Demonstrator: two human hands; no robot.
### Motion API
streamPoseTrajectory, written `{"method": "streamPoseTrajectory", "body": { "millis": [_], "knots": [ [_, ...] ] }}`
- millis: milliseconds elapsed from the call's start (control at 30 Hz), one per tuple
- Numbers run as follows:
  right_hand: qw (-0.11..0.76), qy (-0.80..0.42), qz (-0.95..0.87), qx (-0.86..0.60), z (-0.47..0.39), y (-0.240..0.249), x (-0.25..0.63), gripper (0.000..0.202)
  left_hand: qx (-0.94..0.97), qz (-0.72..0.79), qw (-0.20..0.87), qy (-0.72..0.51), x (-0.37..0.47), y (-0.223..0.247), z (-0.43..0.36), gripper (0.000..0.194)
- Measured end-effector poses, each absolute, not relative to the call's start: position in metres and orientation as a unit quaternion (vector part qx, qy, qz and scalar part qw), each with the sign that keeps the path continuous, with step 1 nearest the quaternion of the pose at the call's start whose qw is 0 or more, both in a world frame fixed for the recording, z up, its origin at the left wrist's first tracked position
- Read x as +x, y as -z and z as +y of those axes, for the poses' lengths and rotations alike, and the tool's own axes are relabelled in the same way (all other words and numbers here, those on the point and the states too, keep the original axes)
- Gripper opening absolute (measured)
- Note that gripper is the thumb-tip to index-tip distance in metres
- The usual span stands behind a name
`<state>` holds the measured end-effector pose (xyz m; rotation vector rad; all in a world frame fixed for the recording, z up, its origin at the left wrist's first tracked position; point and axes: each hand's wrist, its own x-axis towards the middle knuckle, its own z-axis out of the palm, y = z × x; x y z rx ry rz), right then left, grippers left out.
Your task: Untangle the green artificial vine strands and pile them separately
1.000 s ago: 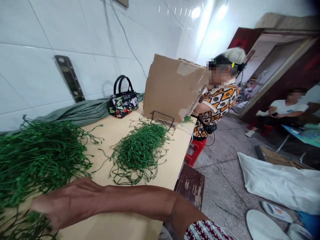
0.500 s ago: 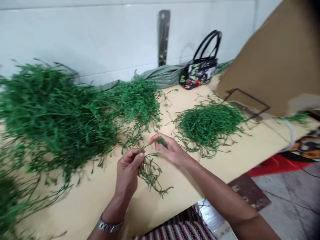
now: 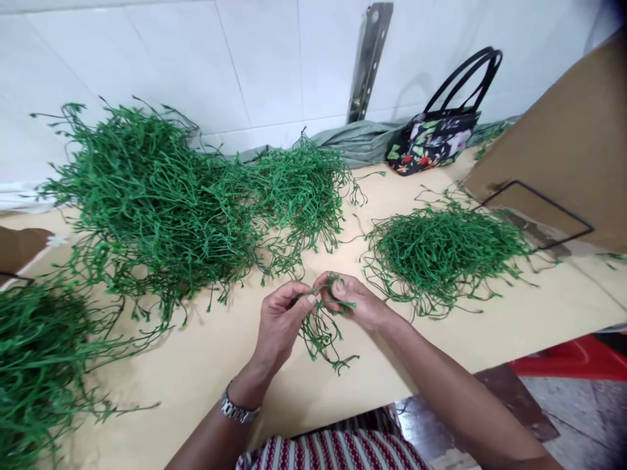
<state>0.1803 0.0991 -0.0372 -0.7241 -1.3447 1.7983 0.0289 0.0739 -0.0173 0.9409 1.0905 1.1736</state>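
Note:
Thin green stems that look like plastic [image 3: 323,339] hang from my left hand [image 3: 281,320], whose thumb and fingers are pinched on them. My right hand [image 3: 360,301] is closed beside it, its thumb pressed on green stem pieces [image 3: 343,301] near the left fingertips. The two hands almost meet above the table [image 3: 372,385]. Right of them lies a loose pile of green stems [image 3: 445,254]. Beyond them, to the left, a larger tangled heap [image 3: 166,202] runs into a smaller one [image 3: 304,189]. How many stems each hand holds cannot be made out.
Another stem pile [image 3: 34,365] lies at the left edge. A floral handbag [image 3: 434,143] stands against the tiled wall. At the right, a brown cardboard sheet [image 3: 563,150] leans by a black wire frame [image 3: 553,205]. Something red [image 3: 578,358] sits below the table edge.
My right hand has come in against the left fingertips, and its thumb has closed on the stems. The view has shifted left, so everything sits farther right in the picture.

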Motion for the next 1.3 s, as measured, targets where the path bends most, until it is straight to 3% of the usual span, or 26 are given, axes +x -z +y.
{"method": "streamPoseTrajectory", "body": {
  "millis": [133,267,367,700,1033,1133,1300],
  "knots": [
    [0.329,-0.638,-0.605,-0.344,0.093,0.034,0.181,0.048,0.381,0.456,0.617,-0.516,0.03,0.018,0.074,0.009],
    [0.279,-0.566,-0.66,-0.407,0.088,0.033,0.176,0.024,0.382,0.456,0.624,-0.506,0.031,0.019,0.074,0.009],
    [0.29,-0.534,-0.693,-0.387,0.086,0.031,0.174,0.012,0.38,0.47,0.614,-0.508,0.03,0.022,0.074,0.01],
    [0.29,-0.366,-0.796,-0.386,0.085,0.027,0.167,0.016,0.274,0.476,0.67,-0.5,0.035,0.024,0.079,0.019],
    [0.344,-0.141,-0.83,-0.416,0.066,0.033,0.149,0.013,0.326,0.491,0.576,-0.566,0.03,0.021,0.097,0.016],
    [0.322,-0.141,-0.836,-0.421,0.068,0.02,0.158,0.014,0.35,0.482,0.57,-0.566,0.025,0.016,0.101,0.016],
    [0.324,-0.256,-0.815,-0.406,0.064,0.013,0.165,0.022,0.348,0.455,0.59,-0.569,0.022,0.017,0.101,0.017]
  ]
}}
